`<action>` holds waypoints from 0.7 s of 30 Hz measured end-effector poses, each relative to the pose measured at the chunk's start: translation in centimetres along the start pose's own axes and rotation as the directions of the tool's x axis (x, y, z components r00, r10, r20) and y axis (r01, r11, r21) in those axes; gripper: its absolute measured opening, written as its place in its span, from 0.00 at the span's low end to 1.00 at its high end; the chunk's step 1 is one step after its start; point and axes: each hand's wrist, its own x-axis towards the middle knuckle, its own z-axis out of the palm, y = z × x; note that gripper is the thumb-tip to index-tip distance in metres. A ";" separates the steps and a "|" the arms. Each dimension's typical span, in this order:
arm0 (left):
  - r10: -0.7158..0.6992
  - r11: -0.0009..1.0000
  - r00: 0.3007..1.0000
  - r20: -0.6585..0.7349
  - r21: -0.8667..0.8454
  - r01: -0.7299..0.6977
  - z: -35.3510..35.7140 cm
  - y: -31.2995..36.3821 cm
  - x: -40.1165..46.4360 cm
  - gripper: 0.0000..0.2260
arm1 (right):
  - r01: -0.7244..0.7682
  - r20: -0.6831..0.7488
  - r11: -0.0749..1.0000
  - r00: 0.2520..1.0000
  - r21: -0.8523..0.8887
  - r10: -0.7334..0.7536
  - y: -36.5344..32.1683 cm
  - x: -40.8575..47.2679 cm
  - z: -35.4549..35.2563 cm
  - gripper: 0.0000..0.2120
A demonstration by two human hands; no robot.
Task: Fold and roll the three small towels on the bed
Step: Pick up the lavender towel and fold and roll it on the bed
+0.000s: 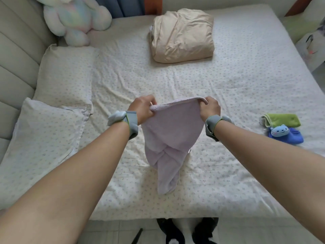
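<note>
A pale lilac towel [171, 136] hangs above the middle of the bed [228, 173], its lower end bunched and twisted, touching the sheet. My left hand [143, 108] grips its upper left corner and my right hand [211, 107] grips the upper right corner, with the top edge stretched between them. Two more small towels lie at the right side of the bed: a green one [281, 119], folded flat, and just in front of it a blue one [288, 136] with a light blue cat face sewn on.
A folded beige quilt [182, 35] lies at the far middle of the bed. Two pillows [58, 95] lie along the left side by the padded headboard, with a pastel plush toy [75, 16] behind them. The bed's near edge meets a tiled floor.
</note>
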 end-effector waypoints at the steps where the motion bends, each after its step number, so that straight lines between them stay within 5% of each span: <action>1: -0.020 1.000 1.000 -0.023 0.000 0.020 1.0 -0.6 1.5 0.08 | -0.007 0.011 1.000 1.000 -0.010 0.007 0.7 1.5 1.0 0.10; 13: -0.093 0.995 0.965 -0.245 0.010 0.099 13.2 -12.0 16.3 0.09 | -0.046 -0.030 0.999 0.998 0.001 0.046 7.9 16.9 15.1 0.15; 17: -0.153 0.987 0.968 -0.199 0.005 0.158 16.0 -15.1 18.5 0.18 | -0.103 -0.055 0.994 0.993 0.034 0.105 10.1 18.2 18.9 0.28; 21: -0.280 0.960 0.954 -0.107 -0.012 0.280 19.2 -17.0 16.7 0.25 | -0.172 -0.029 0.985 0.985 0.020 0.173 14.6 15.9 21.2 0.28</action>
